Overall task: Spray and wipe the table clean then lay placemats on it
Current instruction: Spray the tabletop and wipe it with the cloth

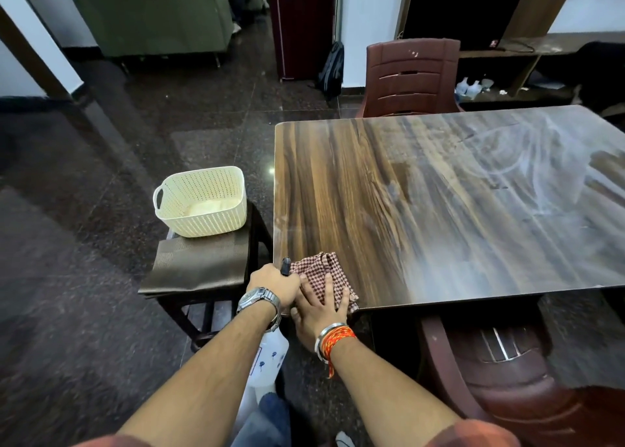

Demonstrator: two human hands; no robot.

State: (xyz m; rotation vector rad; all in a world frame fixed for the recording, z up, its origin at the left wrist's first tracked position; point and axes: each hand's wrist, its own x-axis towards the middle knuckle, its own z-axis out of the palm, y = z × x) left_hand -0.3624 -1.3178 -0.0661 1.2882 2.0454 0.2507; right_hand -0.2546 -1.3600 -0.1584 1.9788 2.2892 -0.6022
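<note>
Head view: checkered cloth (325,271) at table (439,210) near-left corner

Right hand (321,311) flat, fingers spread, pressing the cloth down. Left hand (274,286) curled round spray bottle (269,353), just off the edge. Placemats (196,267) on side stool (253,243), under 1 basket (209,223).

Right grip (319,306) lies flat on the cloth (324,271) at the near left corner of the tabletop (439,193). Left grip (274,282) touches it on its left, holding the spray bottle (269,352), whose body hangs below the grip. Left of the left grip: stool (254,240) bearing placemats (199,265), basket (203,223) on them farther back. Far chair (411,78) stands beyond the tabletop, ahead and right of both grips; near chair (500,379) sits under the near edge, right of the right grip.
</note>
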